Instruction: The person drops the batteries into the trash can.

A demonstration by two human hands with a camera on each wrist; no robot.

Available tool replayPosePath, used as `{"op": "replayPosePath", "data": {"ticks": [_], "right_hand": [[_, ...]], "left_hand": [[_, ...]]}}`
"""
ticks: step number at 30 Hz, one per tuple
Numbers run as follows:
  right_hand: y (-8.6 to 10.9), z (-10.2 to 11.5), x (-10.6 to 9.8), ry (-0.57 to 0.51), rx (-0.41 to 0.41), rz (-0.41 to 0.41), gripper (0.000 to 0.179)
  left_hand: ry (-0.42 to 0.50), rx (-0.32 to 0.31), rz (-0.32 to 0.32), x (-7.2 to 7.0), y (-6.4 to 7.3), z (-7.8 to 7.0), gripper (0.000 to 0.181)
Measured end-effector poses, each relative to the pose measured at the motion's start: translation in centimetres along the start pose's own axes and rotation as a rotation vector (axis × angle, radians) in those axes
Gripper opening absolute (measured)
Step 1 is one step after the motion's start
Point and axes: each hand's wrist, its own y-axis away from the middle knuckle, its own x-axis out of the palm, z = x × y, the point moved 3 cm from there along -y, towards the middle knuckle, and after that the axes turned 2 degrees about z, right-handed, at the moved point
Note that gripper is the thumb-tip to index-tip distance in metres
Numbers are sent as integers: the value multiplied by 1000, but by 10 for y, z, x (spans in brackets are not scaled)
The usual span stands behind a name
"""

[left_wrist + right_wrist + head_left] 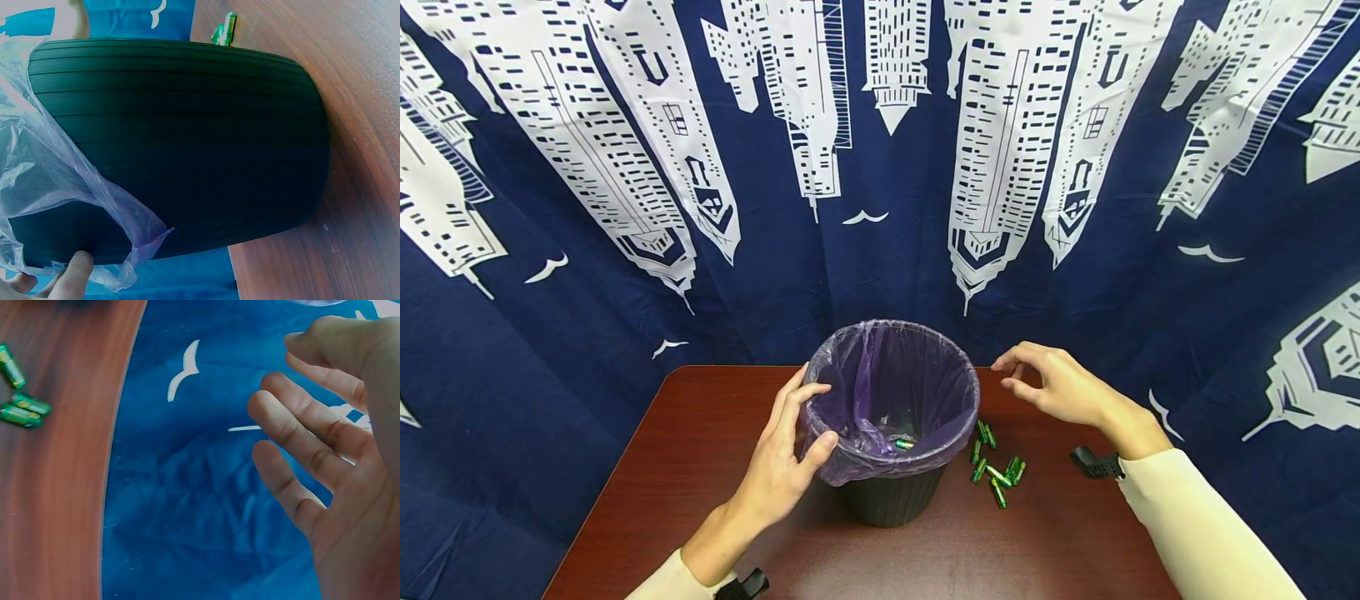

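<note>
A dark ribbed trash can [891, 500] stands on the table, lined with a translucent purple bag [917, 387] folded over its rim. My left hand [782, 458] rests at the can's left rim, fingers and thumb spread and reaching to the bag's edge. Inside, a green battery [904, 444] lies at the bottom. To the can's right, several green batteries [998, 473] are scattered on the tabletop. My right hand [1060, 387], empty and with loosely bent fingers, is raised beyond them, right of the can. In the right wrist view its fingers [284, 422] are apart.
The reddish-brown wooden table [700, 433] has its far edge just behind the can. A dark blue curtain [880, 258] with white printed buildings hangs behind it. Black straps [1097, 463] are on both wrists, by the cream sleeves.
</note>
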Motion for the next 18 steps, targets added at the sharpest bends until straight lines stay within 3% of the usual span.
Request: {"op": "replayPosePath", "data": {"ticks": [8, 18], "right_hand": [[23, -22, 27, -40, 100, 81, 24], [51, -45, 57, -107, 166, 114, 25]], "left_hand": [[32, 3, 4, 1, 0, 0, 66], [37, -5, 4, 2, 0, 1, 66]]}}
